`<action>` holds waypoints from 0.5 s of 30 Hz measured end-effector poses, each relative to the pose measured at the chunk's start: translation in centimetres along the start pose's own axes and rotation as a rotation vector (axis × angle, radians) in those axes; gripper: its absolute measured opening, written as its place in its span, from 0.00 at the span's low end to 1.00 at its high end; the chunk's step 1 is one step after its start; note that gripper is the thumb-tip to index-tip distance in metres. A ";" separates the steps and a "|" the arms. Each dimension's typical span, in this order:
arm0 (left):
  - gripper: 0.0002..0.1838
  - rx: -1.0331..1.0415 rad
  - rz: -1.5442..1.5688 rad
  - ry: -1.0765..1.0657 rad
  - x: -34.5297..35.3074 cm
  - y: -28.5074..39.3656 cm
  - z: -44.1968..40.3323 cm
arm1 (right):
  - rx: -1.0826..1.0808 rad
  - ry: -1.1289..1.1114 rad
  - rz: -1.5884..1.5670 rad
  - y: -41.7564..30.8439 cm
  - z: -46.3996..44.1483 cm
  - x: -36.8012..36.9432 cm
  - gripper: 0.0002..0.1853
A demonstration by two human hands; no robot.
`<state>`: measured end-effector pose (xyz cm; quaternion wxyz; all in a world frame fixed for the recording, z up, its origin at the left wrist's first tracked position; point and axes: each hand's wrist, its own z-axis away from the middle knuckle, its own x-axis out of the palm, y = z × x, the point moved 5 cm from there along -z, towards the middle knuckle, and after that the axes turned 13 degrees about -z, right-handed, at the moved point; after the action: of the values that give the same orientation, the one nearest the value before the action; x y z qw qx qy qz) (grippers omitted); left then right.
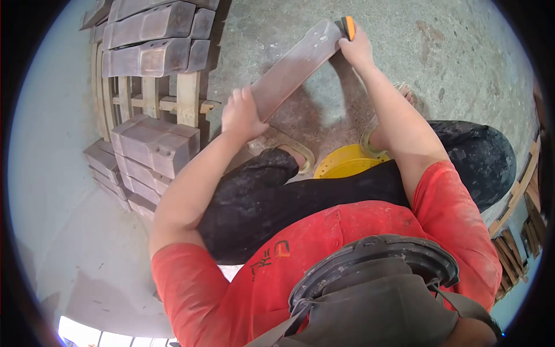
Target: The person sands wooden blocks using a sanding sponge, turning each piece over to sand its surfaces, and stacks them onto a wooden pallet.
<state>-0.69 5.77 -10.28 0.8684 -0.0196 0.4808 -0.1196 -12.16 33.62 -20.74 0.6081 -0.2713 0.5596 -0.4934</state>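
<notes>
A long reddish-brown block with a pale, dusty far end lies slantwise between my hands above the concrete floor. My left hand is wrapped round its near end, fingers over the top edge. At the far end, my right hand is closed on an orange and dark tool, which touches or nearly touches the block's corner. How the fingers underneath lie is hidden.
Similar blocks are stacked on a wooden pallet at the upper left, with another stack below it. A yellow round stool or basin is between my feet. Wooden slats stand at the far right.
</notes>
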 end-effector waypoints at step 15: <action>0.49 -0.032 0.321 0.239 1.4 8.5 -11.9 | -0.654 -0.394 0.769 -3.2 3.4 1.7 0.33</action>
<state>-8.40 14.68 -19.11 0.8127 0.0579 0.5791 0.0265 -10.12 30.19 -17.85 0.7222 -0.3095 0.6181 0.0246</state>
